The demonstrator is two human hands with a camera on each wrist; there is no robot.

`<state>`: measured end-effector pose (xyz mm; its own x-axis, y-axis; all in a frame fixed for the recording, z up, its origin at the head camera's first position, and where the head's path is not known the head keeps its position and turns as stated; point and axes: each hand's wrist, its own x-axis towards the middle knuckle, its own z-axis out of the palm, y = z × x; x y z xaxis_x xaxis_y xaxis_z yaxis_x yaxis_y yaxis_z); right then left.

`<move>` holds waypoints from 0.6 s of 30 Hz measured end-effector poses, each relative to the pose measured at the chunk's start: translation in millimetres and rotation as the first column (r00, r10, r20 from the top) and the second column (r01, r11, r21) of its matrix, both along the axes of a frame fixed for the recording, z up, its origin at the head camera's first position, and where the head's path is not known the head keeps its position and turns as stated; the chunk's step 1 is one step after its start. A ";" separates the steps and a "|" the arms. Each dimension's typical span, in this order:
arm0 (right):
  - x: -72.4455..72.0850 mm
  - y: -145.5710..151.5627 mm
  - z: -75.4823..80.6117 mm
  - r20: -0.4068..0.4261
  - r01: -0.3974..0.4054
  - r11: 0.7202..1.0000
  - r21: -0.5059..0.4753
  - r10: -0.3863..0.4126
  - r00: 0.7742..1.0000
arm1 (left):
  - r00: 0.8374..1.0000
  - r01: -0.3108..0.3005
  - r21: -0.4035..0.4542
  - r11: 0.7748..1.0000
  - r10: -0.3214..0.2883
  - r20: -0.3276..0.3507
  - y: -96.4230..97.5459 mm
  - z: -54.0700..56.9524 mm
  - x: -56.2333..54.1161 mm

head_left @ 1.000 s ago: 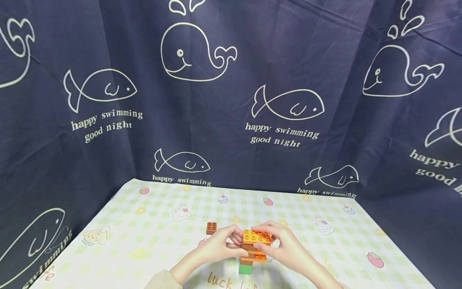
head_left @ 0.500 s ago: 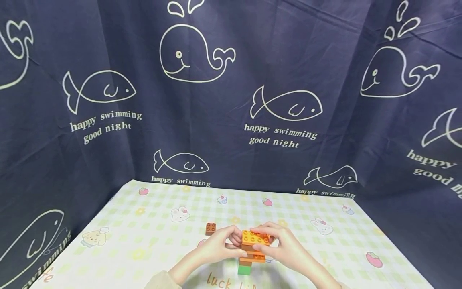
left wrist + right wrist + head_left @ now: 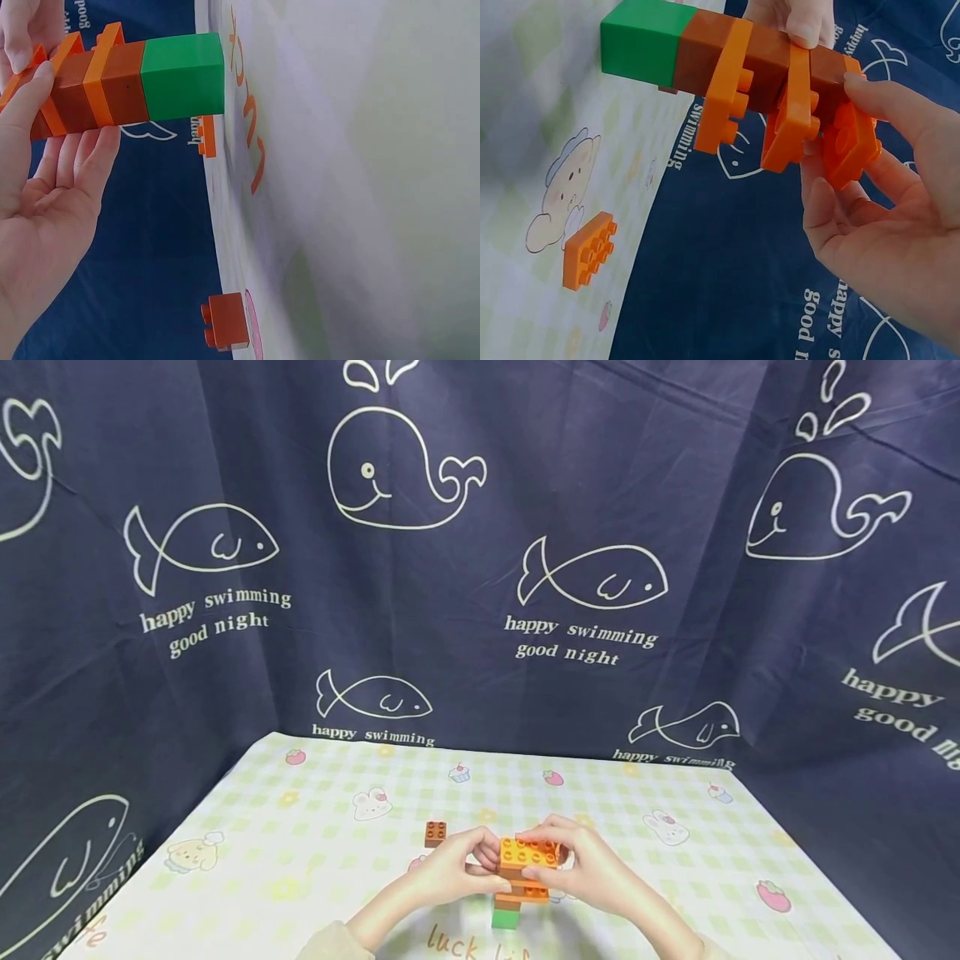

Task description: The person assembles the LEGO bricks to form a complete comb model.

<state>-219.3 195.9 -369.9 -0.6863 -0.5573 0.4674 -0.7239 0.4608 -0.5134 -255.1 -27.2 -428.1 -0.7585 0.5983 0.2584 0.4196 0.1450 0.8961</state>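
A tower of toy building bricks [image 3: 508, 903] stands upright between the hands. It has a green brick [image 3: 184, 76] at the bottom, then brown bricks [image 3: 709, 49] alternating with wider orange plates [image 3: 724, 90]. My left hand [image 3: 457, 870] grips the upper part from the left, with the thumb on the near side and the fingers behind. The topmost orange plate [image 3: 528, 853] is held by my right hand [image 3: 588, 864], thumb at its near edge and fingers at its far side. In the right wrist view, this plate overhangs the brown brick beneath it.
A loose brown brick [image 3: 435, 833] lies on the table beyond the left hand. In the right wrist view, a loose orange plate [image 3: 589, 251] lies on the patterned tablecloth [image 3: 330, 852]. Dark blue printed curtains [image 3: 465, 635] surround the table's back and sides.
The head view has shifted slightly. Both hands keep nearly the same hold on the tower, and the loose brown brick stays put.
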 end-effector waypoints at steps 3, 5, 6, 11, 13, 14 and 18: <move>-1.0 -0.1 1.6 -0.005 -0.007 1.000 0.015 0.007 1.000 | 1.000 0.003 0.001 1.000 -0.003 -0.003 -0.5 -0.3 -0.5; -1.8 0.5 1.9 -0.017 -0.011 1.000 0.021 0.011 1.000 | 1.000 0.006 0.001 1.000 -0.006 -0.004 -0.4 -0.4 -0.7; -2.3 0.8 1.8 -0.027 -0.014 1.000 0.024 0.015 1.000 | 1.000 0.007 0.001 1.000 -0.007 -0.004 -0.3 -0.3 -0.8; -3.9 1.3 3.0 -0.041 -0.026 0.999 0.038 0.027 0.999 | 1.000 0.011 0.001 1.000 -0.011 -0.004 -0.5 -0.3 -0.9; -3.7 1.4 3.3 -0.027 -0.015 0.999 0.047 0.016 1.000 | 1.000 0.010 0.000 1.000 -0.010 -0.003 -0.6 -0.5 -1.0; -3.7 1.5 3.2 -0.025 -0.011 0.999 0.049 0.013 1.000 | 1.000 0.009 0.000 1.000 -0.009 -0.003 -0.6 -0.6 -1.1; -3.2 1.9 1.3 -0.020 0.017 0.998 0.059 -0.016 1.000 | 1.000 0.009 0.003 1.000 -0.009 -0.001 -0.5 -1.1 -1.5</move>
